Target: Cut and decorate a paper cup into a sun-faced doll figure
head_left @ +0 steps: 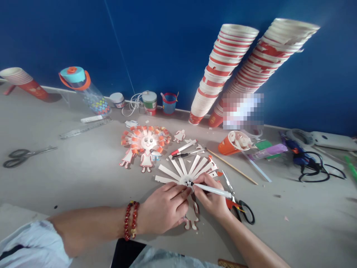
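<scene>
My right hand point(210, 195) is closed around a white marker pen point(213, 190), its dark tip touching the round face of a paper doll point(183, 178). White paper strips fan out from the doll's head, and black eye marks show on the face. My left hand point(166, 208), fingers together and curled, presses the doll against the table and covers part of it. Below the hands the doll's legs stick out. Just beyond lies a finished-looking paper doll point(147, 149) with curled orange and white strips for hair, partly over others. Black-handled scissors point(244, 211) lie beside my right hand.
A red marker point(184, 147), a black pen point(188, 153) and a wooden stick point(232, 166) lie behind the doll. An orange paper cup point(227, 144) holds scraps. Tall cup stacks point(220, 70) lean by the blue wall. More scissors point(23, 155), a ruler point(83, 129) and a bottle point(93, 96) are left.
</scene>
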Tool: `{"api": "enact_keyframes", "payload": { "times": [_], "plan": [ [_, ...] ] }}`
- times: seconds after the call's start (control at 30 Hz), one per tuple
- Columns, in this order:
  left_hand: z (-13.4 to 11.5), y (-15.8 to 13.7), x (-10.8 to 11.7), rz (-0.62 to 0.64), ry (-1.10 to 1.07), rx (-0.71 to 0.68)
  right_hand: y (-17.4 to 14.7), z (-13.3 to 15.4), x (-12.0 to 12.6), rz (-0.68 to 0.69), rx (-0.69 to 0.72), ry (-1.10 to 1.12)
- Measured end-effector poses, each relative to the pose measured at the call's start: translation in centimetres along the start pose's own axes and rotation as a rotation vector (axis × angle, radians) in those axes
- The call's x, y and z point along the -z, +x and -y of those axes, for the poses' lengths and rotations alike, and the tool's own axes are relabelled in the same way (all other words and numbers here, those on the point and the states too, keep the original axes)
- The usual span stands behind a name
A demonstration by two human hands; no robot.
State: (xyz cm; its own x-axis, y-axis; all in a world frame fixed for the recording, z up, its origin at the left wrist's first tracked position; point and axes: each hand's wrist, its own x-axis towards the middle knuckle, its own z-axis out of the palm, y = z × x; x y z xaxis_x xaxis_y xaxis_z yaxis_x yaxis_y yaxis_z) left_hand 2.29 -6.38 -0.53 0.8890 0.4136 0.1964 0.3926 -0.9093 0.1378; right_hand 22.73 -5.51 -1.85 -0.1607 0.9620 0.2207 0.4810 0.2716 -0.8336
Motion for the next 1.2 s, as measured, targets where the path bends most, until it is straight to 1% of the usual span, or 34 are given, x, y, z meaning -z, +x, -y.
{"api": "enact_keyframes", "payload": {
  "times": [0.47,0.63,1.2],
  "plan": [
    [-0.06,0.01,0.05,-0.002,-0.003,0.005,-0.09,-0.3,-0.07,0.025,-0.027,-0.011],
    [-0.02,0.08,0.16,0.002,-0.009,0.007,-0.09,-0.19,-0.15,0.013,-0.051,-0.022],
    [0.01,0.03,0.1,0.003,-0.002,0.009,0.01,0.18,0.05,-0.02,-0.048,-0.026]
  ]
}}
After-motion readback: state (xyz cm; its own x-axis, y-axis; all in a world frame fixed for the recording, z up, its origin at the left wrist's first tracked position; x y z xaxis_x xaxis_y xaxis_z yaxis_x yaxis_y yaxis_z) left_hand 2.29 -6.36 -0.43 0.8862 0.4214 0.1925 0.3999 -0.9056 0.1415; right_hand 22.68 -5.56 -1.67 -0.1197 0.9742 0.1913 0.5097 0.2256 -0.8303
